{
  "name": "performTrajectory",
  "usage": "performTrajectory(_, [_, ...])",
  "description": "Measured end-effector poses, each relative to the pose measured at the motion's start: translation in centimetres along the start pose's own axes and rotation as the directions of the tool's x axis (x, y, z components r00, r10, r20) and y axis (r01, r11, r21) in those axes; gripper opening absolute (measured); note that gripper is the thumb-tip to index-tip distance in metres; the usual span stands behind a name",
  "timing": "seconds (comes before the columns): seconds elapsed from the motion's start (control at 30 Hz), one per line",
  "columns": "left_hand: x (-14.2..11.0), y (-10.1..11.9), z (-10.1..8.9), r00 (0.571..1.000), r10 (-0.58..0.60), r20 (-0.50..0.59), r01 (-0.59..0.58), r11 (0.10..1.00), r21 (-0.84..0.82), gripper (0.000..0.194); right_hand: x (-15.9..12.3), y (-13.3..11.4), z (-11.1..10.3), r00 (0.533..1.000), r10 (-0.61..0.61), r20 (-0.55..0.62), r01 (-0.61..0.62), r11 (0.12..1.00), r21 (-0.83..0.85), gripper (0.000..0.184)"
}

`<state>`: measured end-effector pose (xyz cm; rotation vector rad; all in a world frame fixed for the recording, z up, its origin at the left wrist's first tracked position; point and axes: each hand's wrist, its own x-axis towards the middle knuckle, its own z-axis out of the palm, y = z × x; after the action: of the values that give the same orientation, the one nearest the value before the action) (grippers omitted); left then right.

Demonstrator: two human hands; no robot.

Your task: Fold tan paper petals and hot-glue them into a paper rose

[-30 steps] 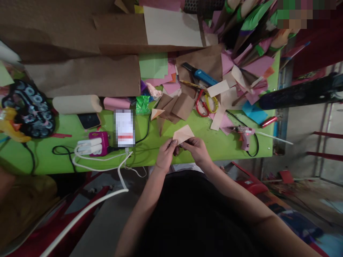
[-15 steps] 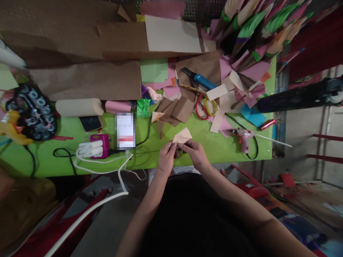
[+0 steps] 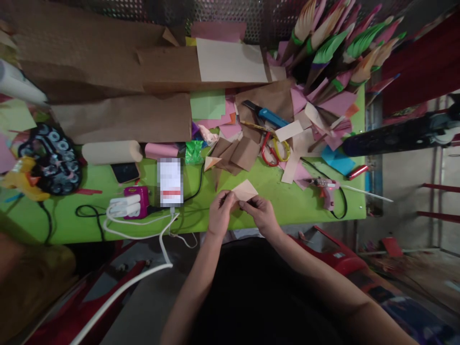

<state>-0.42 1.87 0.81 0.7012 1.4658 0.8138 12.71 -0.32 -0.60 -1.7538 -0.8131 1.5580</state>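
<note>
Both my hands pinch a small folded piece of peach paper just above the front edge of the green table. My left hand grips its left corner with fingers closed. My right hand holds the lower right edge, fingers pressed together. The paper looks like a folded diamond shape, tilted up away from me.
Brown paper pieces, red-and-yellow scissors, a blue cutter and a pink glue gun lie beyond my hands. A phone, a pink charger with white cables and paper rolls sit left. Folded paper cones stand back right.
The hands and the peach paper have stayed together at the table's front edge, with small finger shifts on the fold. The camera view has tilted slightly, sliding the scene downward.
</note>
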Motion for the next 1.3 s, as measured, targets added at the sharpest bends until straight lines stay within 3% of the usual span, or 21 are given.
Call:
performTrajectory(0.47, [-0.2,-0.9,-0.2,0.999,0.027,-0.040,-0.023,0.996,0.089,0.034,-0.3,0.0,0.7,0.999,-0.005,-0.034,0.004,1.000,-0.016,0.037])
performTrajectory(0.7, [-0.8,-1.6,-0.8,0.993,-0.065,0.097,0.066,0.998,-0.008,0.035,0.2,-0.5,0.4,0.998,0.016,-0.062,-0.013,0.998,0.053,0.041])
performTrajectory(0.9, [-1.0,-2.2,-0.9,0.988,-0.116,0.104,0.122,0.991,-0.056,0.038,0.0,-0.8,0.5,0.997,0.028,-0.073,-0.020,0.993,0.115,0.043])
performTrajectory(1.17, [-0.3,-1.6,-1.2,0.999,0.015,0.048,-0.017,0.999,0.047,0.031,0.1,-0.2,0.0,1.000,0.029,0.012,-0.028,0.999,-0.028,0.039])
performTrajectory(1.23, [-0.1,-1.4,-1.3,0.999,0.026,0.045,-0.030,0.994,0.103,0.028,0.1,-0.4,-0.4,1.000,-0.020,0.006,0.021,0.996,-0.090,0.037])
performTrajectory(1.3, [0.0,-1.5,-1.4,0.998,0.064,0.010,-0.065,0.984,0.167,0.026,0.2,-1.0,-1.0,0.988,-0.146,-0.057,0.136,0.979,-0.151,0.034])
